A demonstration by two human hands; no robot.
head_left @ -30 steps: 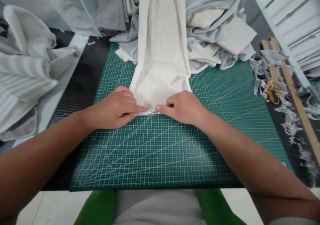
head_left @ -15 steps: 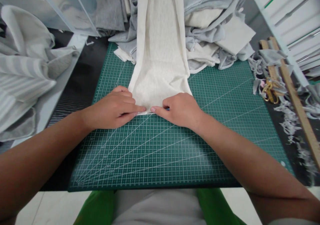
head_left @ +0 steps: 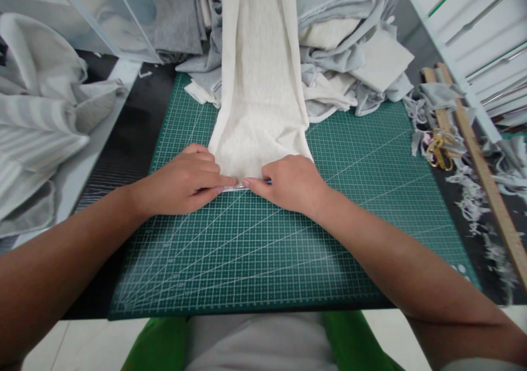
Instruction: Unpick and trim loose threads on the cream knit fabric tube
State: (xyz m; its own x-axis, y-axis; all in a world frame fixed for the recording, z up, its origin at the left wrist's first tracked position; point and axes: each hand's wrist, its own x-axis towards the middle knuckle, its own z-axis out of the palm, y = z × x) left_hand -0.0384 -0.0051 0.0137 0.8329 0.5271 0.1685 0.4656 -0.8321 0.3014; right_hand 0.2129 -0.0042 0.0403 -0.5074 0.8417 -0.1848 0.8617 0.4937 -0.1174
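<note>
A cream cloth (head_left: 263, 124) is lying lengthwise on a green cutting mat (head_left: 263, 261), its near edge crossing the grid and its far end extending beyond the upper limit of the view. The mat is covering much of a black tabletop (head_left: 150, 99).

Left hand (head_left: 183, 181): the hand is resting at the left corner of the cloth's near edge. The forefinger is pointing inward along the edge, with the thumb lying just below it. Whether these two are pinching the cloth or only pressing on it cannot be told.

Right hand (head_left: 294, 184): the fingers are curling inward over the right part of the same edge, and the thumb is pointing toward the left forefinger, its tip sitting close by. The hand is gripping a small bluish item (head_left: 269, 182), mostly hidden and too small to identify.

Surroundings: grey cloths (head_left: 181, 20) are lying to the left of the cream cloth's far part, and a mixed cloth pile (head_left: 341, 58) is standing to its right. Striped fabric (head_left: 37, 121) is occupying the far left. Along the right side, gold-coloured scissors (head_left: 440, 152) are lying beside a wooden strip (head_left: 489, 187), with loose trimmings (head_left: 469, 198) nearby.
</note>
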